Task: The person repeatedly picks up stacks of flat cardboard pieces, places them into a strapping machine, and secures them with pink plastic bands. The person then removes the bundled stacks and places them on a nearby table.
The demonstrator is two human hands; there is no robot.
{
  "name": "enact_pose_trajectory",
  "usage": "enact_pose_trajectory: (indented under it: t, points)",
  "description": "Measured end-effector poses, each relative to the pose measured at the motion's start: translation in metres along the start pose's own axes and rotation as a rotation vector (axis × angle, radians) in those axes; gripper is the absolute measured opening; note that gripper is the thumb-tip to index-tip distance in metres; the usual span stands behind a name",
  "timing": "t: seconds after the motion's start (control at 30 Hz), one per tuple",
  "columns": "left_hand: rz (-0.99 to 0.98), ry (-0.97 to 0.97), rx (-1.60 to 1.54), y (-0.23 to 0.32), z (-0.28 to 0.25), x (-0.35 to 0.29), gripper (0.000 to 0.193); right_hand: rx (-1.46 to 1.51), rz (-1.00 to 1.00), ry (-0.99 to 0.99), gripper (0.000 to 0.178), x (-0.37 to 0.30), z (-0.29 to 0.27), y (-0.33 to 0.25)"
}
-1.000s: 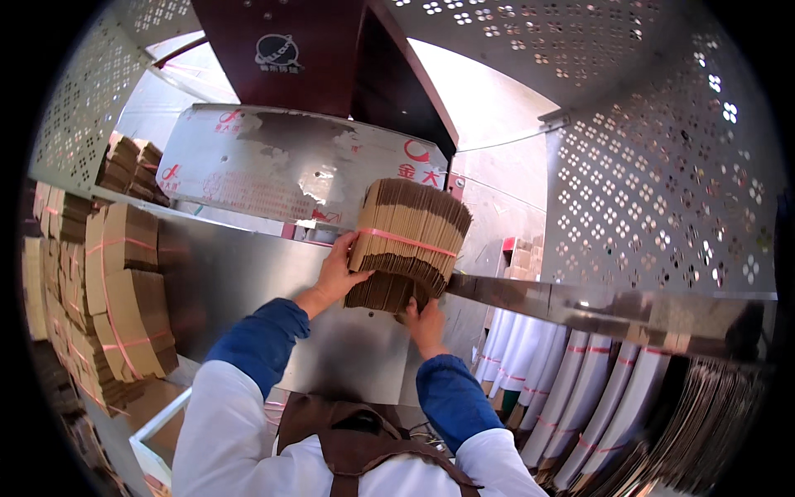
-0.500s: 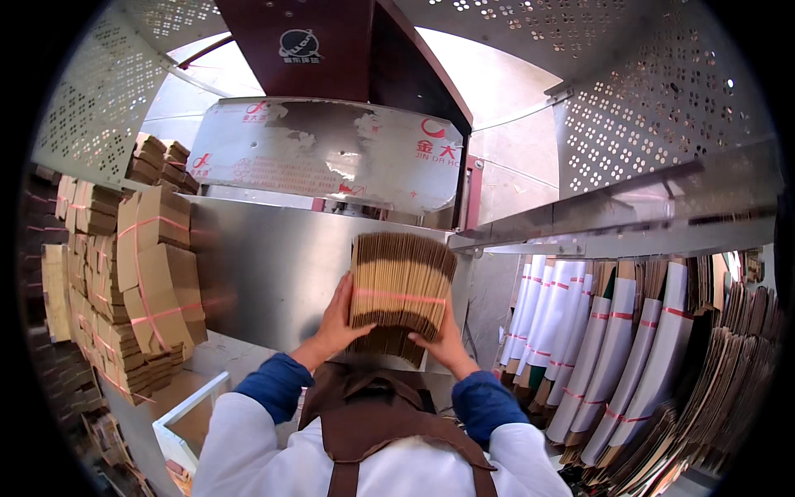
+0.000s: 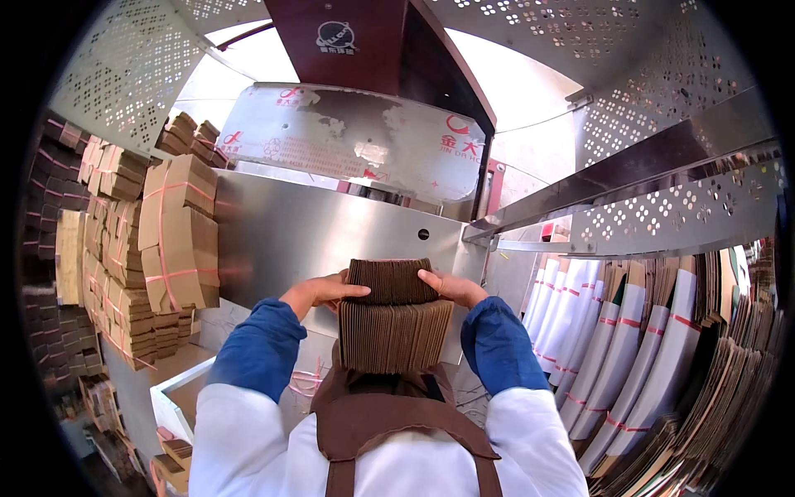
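Note:
Between my hands is a thick bundle of brown cardboard pieces (image 3: 396, 335), stacked on edge with their ridged edges facing up. It shows a narrower far block and a wider near block, close in front of my apron. My left hand (image 3: 328, 289) grips the far part from the left, thumb laid over the edges. From the right, my right hand (image 3: 451, 287) holds the same part, its thumb on the upper corner. Most of the other fingers are hidden behind or under the bundle. A thin pink line shows along its far edge.
Beyond the bundle lies a steel table (image 3: 281, 240), with a dark red machine (image 3: 339, 41) behind it. Strapped cardboard stacks (image 3: 178, 240) stand at left, above a white-edged box (image 3: 178, 389). White-wrapped bundles (image 3: 609, 356) fill the right, below a metal rail (image 3: 629, 182).
The bundle has come nearer to my body and tipped, so the pink strap across its face no longer shows. My hands have shifted to its far part, and the whole view has swung slightly.

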State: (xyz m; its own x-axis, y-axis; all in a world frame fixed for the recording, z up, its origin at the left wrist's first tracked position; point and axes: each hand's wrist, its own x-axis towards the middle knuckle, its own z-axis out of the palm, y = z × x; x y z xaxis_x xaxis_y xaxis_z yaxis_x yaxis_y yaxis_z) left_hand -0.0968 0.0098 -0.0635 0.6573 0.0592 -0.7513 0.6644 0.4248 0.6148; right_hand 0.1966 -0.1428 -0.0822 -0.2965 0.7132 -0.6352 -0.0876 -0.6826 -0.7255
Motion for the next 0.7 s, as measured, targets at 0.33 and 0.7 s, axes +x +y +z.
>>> enact_pose_trajectory:
  t: [0.33, 0.7]
  points:
    - [0.521, 0.435, 0.181, 0.028, 0.061, -0.09, 0.122, -0.234, -0.504, 0.199, 0.1, -0.085, 0.054, -0.065]
    - [0.406, 0.499, 0.346, -0.022, 0.05, -0.071, 0.106, 0.02, -0.269, 0.339, 0.075, -0.053, 0.066, -0.005]
